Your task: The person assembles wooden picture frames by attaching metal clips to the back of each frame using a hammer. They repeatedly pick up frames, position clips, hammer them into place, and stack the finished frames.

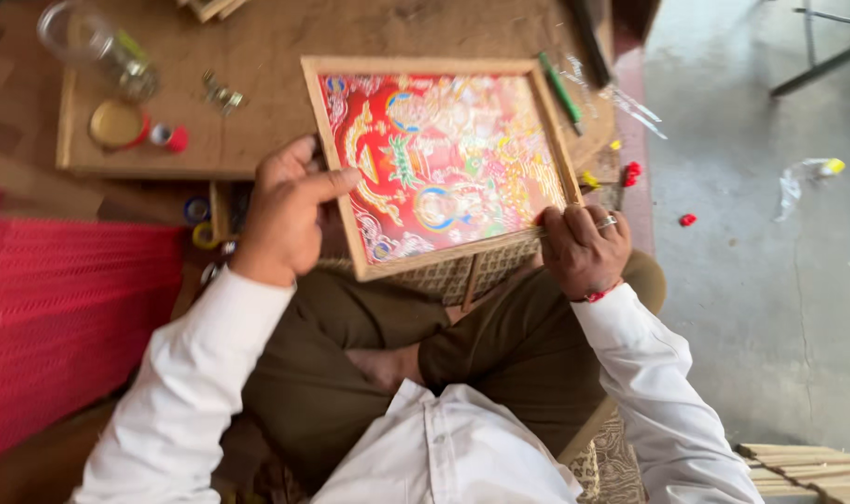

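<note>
Both hands grip a wooden-framed picture (444,159), red, ornate, tilted.

Low wooden worktable (276,121), surface worn: carries a clear glass jar (94,42) lying on its side, a round yellow lid (117,123), small brass clips (222,94), a green pen (561,91). Framed red picture (444,159) overlaps its near edge

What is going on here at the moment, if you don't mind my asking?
A person in a white shirt sits cross-legged, holding a wooden-framed picture with a bright red and gold design over their lap. The left hand grips the frame's left edge, thumb on the front, and the right hand, wearing a ring, holds the lower right corner. The frame's far end rests on a low wooden board that carries a glass jar, a round lid and a green pen.
</note>
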### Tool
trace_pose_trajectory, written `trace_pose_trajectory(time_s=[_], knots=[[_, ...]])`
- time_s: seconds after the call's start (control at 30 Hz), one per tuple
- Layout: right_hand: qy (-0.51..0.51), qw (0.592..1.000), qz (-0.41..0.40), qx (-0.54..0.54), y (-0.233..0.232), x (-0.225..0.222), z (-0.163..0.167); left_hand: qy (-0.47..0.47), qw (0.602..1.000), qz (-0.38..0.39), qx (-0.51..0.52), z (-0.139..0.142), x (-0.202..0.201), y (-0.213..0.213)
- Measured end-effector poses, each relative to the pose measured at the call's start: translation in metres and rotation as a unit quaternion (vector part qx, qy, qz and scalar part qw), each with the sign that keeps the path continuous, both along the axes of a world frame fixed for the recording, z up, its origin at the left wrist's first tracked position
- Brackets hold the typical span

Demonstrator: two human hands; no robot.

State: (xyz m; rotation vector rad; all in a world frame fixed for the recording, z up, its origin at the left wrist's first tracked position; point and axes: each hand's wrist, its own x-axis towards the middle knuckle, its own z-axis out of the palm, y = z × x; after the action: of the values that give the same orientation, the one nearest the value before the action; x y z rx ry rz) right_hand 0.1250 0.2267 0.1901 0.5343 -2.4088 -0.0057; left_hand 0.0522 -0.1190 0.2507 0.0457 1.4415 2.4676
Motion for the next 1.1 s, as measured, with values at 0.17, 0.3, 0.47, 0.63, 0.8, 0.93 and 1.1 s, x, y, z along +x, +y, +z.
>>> trace_pose_trajectory(time_s=[0.17,0.3,0.47,0.63,0.8,0.93,1.1], knots=[[-0.135,0.977,0.111,-0.123,-0.057,0.010,-0.005,0.156,0.980,0.015,-0.119,0.013,-0.020,-0.056],[-0.118,0.949,0.103,-0.275,-0.074,0.014,0.010,0.422,0.801,0.066,-0.420,0.023,-0.029,-0.067],[-0.055,0.951,0.101,-0.287,-0.080,-0.002,0.038,0.482,0.673,0.044,-0.560,-0.022,-0.035,-0.009],[-0.090,0.959,0.167,-0.209,-0.115,-0.041,0.035,0.531,0.631,0.089,-0.559,-0.069,-0.031,0.014],[-0.102,0.973,0.180,-0.106,-0.139,-0.057,0.006,0.554,0.589,0.230,-0.542,-0.086,-0.018,-0.014],[-0.091,0.971,0.179,-0.128,-0.139,-0.062,-0.005,0.408,0.727,0.334,-0.439,-0.108,-0.032,-0.104],[-0.080,0.967,0.159,-0.184,-0.147,-0.070,-0.010,0.194,0.747,0.356,-0.527,-0.164,-0.078,-0.165]])
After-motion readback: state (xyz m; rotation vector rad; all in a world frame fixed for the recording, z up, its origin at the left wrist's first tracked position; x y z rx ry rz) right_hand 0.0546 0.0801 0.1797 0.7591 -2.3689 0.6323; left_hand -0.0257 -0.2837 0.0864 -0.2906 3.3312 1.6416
